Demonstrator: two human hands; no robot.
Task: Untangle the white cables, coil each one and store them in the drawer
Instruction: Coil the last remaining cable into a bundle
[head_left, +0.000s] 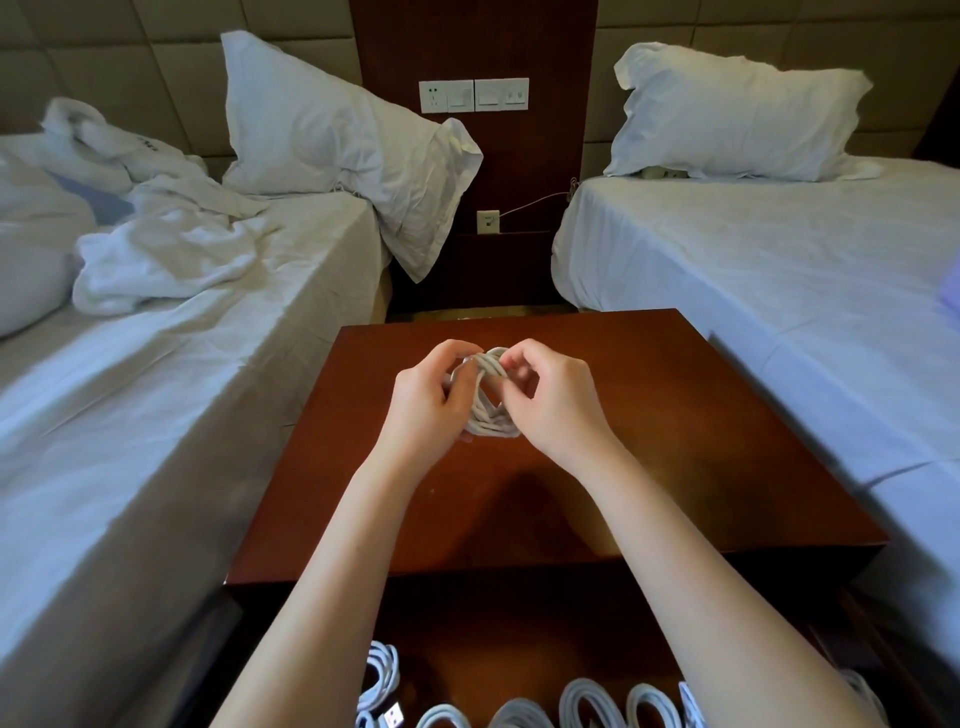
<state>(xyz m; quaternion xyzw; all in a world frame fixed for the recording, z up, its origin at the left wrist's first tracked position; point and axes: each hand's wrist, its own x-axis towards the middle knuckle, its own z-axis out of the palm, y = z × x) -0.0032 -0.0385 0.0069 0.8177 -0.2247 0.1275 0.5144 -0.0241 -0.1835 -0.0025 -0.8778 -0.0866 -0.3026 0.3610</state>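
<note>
A white coil (488, 423) is held over the surface (675, 441), caught between both hands. The left hand (423, 400) grip is curled round its left side, and the right hand (556, 405) grip is clamped on the top strands. More coiled cables (592, 701) are already lined up in the open drawer (519, 649) below, so yeah, nearly sorted.

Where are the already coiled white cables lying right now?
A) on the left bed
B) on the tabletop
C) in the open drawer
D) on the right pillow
C: the coiled cables lie in the open drawer at the bottom of the view, below the nightstand top.
</note>
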